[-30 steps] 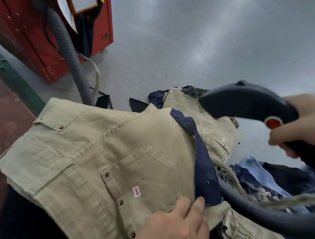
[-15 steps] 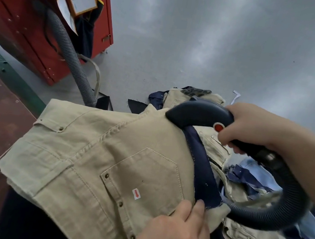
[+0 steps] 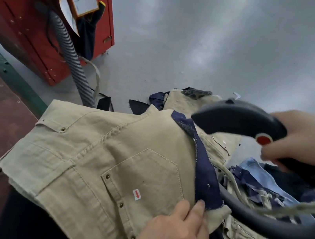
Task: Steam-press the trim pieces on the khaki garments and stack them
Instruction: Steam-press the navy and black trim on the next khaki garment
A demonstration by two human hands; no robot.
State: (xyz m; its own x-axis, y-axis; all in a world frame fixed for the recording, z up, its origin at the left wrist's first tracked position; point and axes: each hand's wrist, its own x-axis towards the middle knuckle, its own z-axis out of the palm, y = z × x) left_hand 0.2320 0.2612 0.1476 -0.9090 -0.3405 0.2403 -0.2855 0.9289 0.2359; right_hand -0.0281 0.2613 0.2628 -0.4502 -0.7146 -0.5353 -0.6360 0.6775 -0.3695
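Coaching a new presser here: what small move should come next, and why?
Probably lower the steam head onto the far end of the navy trim strip. The right hand holds it just above the strip, while the left hand pins the near end flat on the khaki garment.

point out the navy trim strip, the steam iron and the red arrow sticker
navy trim strip (image 3: 205, 168): head view, middle of the strip
steam iron (image 3: 237, 119): head view, top of its dark body
red arrow sticker (image 3: 136, 194): head view, centre of the arrow

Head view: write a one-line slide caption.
Left hand pins the navy trim on the khaki garment while the right hand holds the steamer above it.
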